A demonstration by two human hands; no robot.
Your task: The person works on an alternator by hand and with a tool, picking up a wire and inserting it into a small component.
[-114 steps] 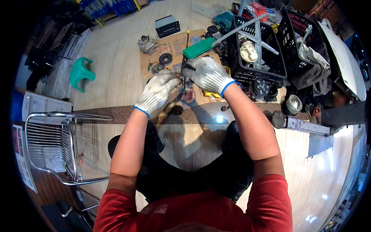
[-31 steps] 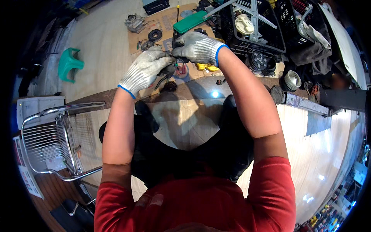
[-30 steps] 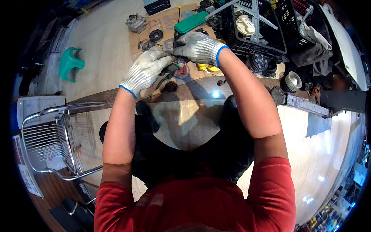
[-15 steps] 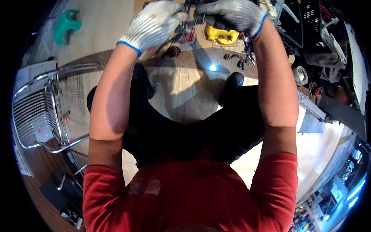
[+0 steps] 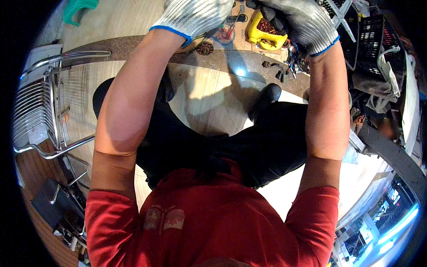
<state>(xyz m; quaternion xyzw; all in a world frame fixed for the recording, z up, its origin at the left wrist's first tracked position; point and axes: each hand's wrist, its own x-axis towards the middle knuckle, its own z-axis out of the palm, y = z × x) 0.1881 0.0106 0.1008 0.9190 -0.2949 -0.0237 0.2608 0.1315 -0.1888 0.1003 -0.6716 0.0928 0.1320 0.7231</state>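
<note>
My left hand (image 5: 195, 17), in a white knit glove with a blue cuff, reaches to the top edge, its fingers curled and partly cut off. My right hand (image 5: 307, 24), gloved alike with a dark-coated palm, has its fingers bent inward near the top edge. Whatever either hand grips is too hidden to name. Beside my right fingers stands a cut-open yellow plastic jug (image 5: 254, 34) filled with reddish-brown bits. Between the hands sits a small clear tub (image 5: 226, 40) with red-handled tools. A round reddish-brown piece (image 5: 204, 48) lies below my left hand.
Small black parts (image 5: 279, 71) lie by my right wrist. Black crates (image 5: 373, 35) with cloth stand at the right. A metal-framed chair (image 5: 55, 102) is at the left, with a green plastic stool (image 5: 79, 10) beyond it. My shoe (image 5: 266, 98) rests on the tiled floor.
Both hands have shifted right and further toward the top edge in the picture. The view itself has moved a little, showing the yellow jug's contents more fully.
</note>
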